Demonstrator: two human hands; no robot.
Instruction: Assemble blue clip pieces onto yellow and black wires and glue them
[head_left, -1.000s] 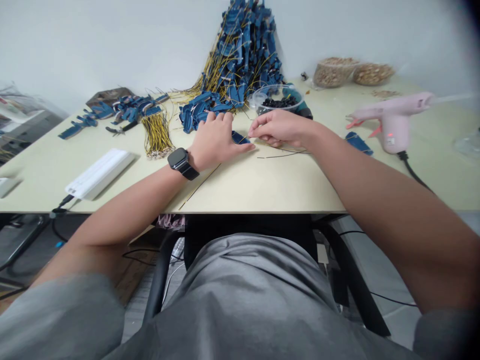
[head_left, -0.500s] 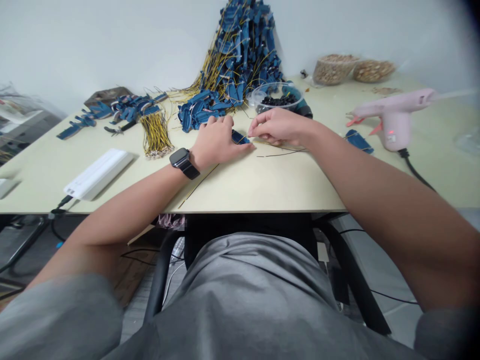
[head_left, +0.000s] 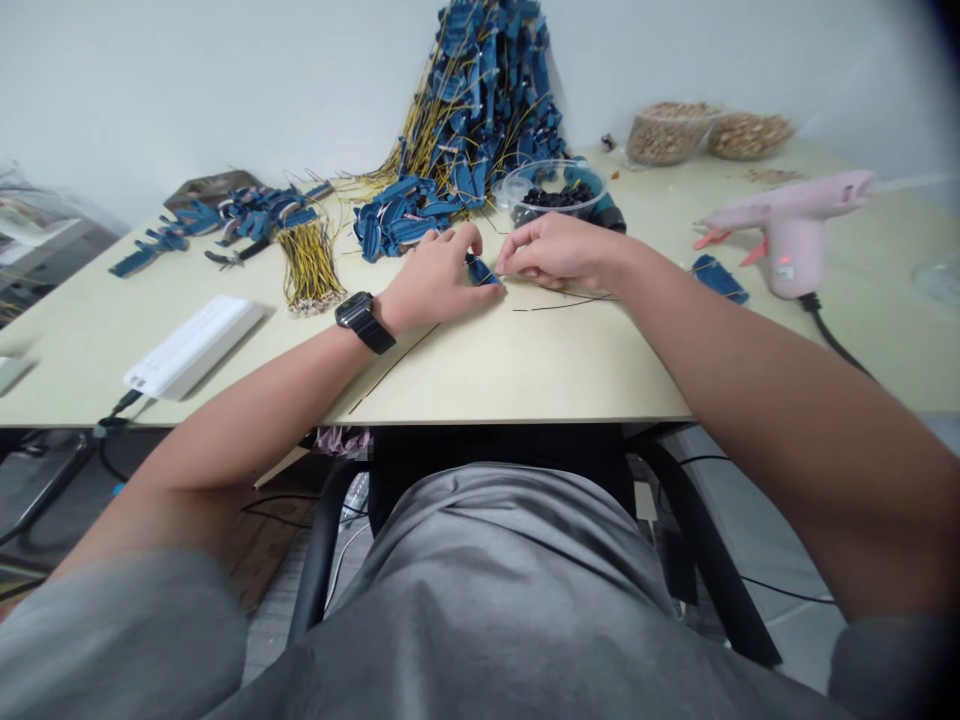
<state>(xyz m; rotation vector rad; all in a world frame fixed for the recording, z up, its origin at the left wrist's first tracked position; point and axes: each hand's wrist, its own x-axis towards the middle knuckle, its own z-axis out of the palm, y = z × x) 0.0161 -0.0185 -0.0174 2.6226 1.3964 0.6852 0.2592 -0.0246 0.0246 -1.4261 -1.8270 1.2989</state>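
My left hand (head_left: 444, 277), with a dark watch at its wrist, lies low over the table and grips a small blue piece (head_left: 480, 270) between thumb and fingers. Part of that piece is hidden by the hand. Close on its right, my right hand (head_left: 551, 252) is closed in a pinch at the end of the blue piece, apparently on a thin wire; the fingertips largely cover it. Dark thin wire (head_left: 574, 305) runs out under the right hand. Another wire (head_left: 394, 366) slants from beneath the left wrist toward the table's front edge.
Beyond my hands rises a tall heap of blue pieces with yellow wires (head_left: 487, 100), beside a clear tub of black parts (head_left: 555, 195). A pink glue gun (head_left: 795, 225) stands right, near another blue piece (head_left: 718, 278). Left are a wire bundle (head_left: 309, 265), pliers (head_left: 236, 256) and a white box (head_left: 195, 345).
The fingers of my left hand have lifted and curled slightly over the blue piece. My right hand stays almost where it was, still pinched.
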